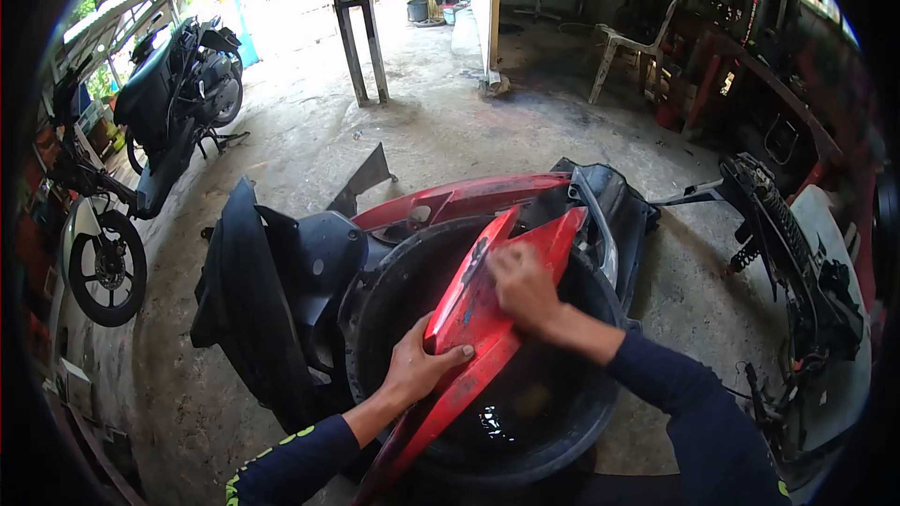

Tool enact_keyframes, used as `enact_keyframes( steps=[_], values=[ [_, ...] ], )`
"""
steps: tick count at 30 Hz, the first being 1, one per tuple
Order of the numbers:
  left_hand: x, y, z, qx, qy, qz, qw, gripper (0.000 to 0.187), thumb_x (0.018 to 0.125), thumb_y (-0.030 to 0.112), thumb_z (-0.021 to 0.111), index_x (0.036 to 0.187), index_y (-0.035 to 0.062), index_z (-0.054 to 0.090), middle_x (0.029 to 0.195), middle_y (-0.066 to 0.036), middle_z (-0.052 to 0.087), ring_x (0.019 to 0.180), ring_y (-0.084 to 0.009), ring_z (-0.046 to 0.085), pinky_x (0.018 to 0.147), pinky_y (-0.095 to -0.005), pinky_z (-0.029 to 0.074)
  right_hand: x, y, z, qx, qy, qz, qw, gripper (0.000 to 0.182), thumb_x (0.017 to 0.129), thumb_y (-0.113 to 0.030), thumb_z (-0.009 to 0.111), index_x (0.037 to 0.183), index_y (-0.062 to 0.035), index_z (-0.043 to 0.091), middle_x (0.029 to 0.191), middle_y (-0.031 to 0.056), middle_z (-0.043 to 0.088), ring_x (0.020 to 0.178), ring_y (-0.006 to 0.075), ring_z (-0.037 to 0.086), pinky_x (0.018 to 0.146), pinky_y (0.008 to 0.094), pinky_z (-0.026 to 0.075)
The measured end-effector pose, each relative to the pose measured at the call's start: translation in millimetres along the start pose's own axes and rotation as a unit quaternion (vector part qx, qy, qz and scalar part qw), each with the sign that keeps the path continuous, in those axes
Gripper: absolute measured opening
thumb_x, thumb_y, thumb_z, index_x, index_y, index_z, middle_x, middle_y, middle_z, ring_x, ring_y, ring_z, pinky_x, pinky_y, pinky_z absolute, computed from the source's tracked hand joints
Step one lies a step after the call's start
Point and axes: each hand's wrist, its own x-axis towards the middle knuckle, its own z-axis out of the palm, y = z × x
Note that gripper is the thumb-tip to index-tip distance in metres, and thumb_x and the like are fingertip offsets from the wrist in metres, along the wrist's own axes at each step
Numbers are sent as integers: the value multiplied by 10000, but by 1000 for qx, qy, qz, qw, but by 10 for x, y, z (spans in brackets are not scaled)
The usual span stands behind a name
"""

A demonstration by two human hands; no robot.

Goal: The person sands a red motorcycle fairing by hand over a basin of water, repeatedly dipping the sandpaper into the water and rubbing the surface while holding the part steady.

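A long red plastic panel (483, 319), with dark smudges on it, is tilted over a round black tub (572, 431) that holds dark liquid. My left hand (419, 363) grips the panel's lower left edge, thumb on top and fingers beneath. On the panel's upper part rests my right hand (523, 289), its fingers curled and pressed to the surface. It is blurred, and whatever lies under those fingers is hidden. Behind the tub is another red panel (450, 199). Black plastic panels (248, 300) stand against the tub's left side.
A motorcycle (169, 122) is parked at the upper left, beyond a front wheel (108, 267). Metal posts (356, 28) rise behind the tub. At the right are a motorcycle frame (787, 262) with a spring and a white plastic chair (642, 42).
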Motion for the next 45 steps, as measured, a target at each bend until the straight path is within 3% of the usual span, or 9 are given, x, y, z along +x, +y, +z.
enact_keyframes(
  steps=[4, 6, 11, 15, 18, 23, 28, 30, 45],
  values=[
    [63, -183, 14, 54, 32, 36, 997, 916, 760, 473, 894, 1469, 20, 532, 1256, -217, 656, 1166, -315, 654, 1045, -415, 496, -87, -203, -85, 20, 108, -65, 992, 174, 847, -81, 595, 990, -14, 667, 1037, 136, 669, 1018, 344, 610, 966, 458, 491],
    [42, -152, 22, 74, 28, 25, 997, 926, 761, 484, 890, 1475, 21, 526, 1252, -227, 652, 1174, -328, 648, 1049, -423, 493, 99, 153, -57, 13, 5, 51, 999, 294, 805, -60, 627, 1087, -3, 688, 1071, 134, 683, 1045, 341, 614, 995, 445, 499],
    [65, -191, 14, 71, 35, 37, 996, 938, 764, 493, 883, 1488, 26, 510, 1263, -241, 642, 1195, -340, 634, 1049, -437, 489, -112, -371, -183, 27, 88, -66, 994, 270, 831, -92, 623, 1083, -13, 677, 1069, 133, 694, 1060, 347, 616, 996, 419, 496],
    [33, -102, 35, 77, 28, 28, 996, 942, 766, 497, 878, 1495, 33, 503, 1267, -246, 635, 1191, -345, 631, 1052, -440, 485, 114, 159, -34, -18, -12, 33, 999, 289, 822, -95, 626, 1093, -3, 668, 1068, 124, 690, 1083, 354, 599, 996, 422, 497],
    [44, -156, 28, 94, 43, 57, 993, 950, 762, 499, 880, 1498, 34, 500, 1241, -240, 639, 1174, -345, 635, 1051, -435, 485, -83, -399, -216, -3, 97, -77, 992, 183, 845, -95, 597, 988, 4, 656, 1024, 158, 678, 1025, 357, 614, 941, 466, 503],
    [42, -163, 49, 82, 37, 40, 995, 958, 759, 505, 882, 1500, 33, 498, 1240, -240, 636, 1179, -348, 629, 1053, -438, 483, 185, 78, -199, 2, -21, 55, 998, 381, 814, -67, 634, 1173, 38, 706, 1165, 131, 712, 1117, 338, 617, 1046, 445, 501],
    [-20, -32, 43, 115, 52, 68, 990, 949, 760, 498, 886, 1490, 25, 506, 1262, -245, 631, 1184, -352, 629, 1059, -441, 482, -115, -295, -226, 42, 62, -45, 996, 351, 827, -92, 621, 1154, 19, 688, 1129, 142, 704, 1108, 346, 605, 1001, 434, 500],
    [54, -154, 72, 99, 55, 67, 991, 936, 761, 478, 891, 1481, 15, 512, 1254, -245, 641, 1179, -352, 638, 1057, -436, 486, 72, 47, -162, 18, -23, 63, 998, 428, 799, -95, 656, 1209, 20, 694, 1162, 143, 709, 1163, 339, 605, 1057, 447, 490],
    [59, -144, -2, 53, 23, 50, 997, 920, 771, 455, 901, 1471, 0, 516, 1239, -196, 696, 1125, -257, 690, 999, -382, 529, -117, 76, -186, 223, -6, -103, 969, 476, 822, -26, 665, 1297, -61, 679, 1219, 146, 678, 1211, 351, 629, 1094, 477, 487]
  ],
)
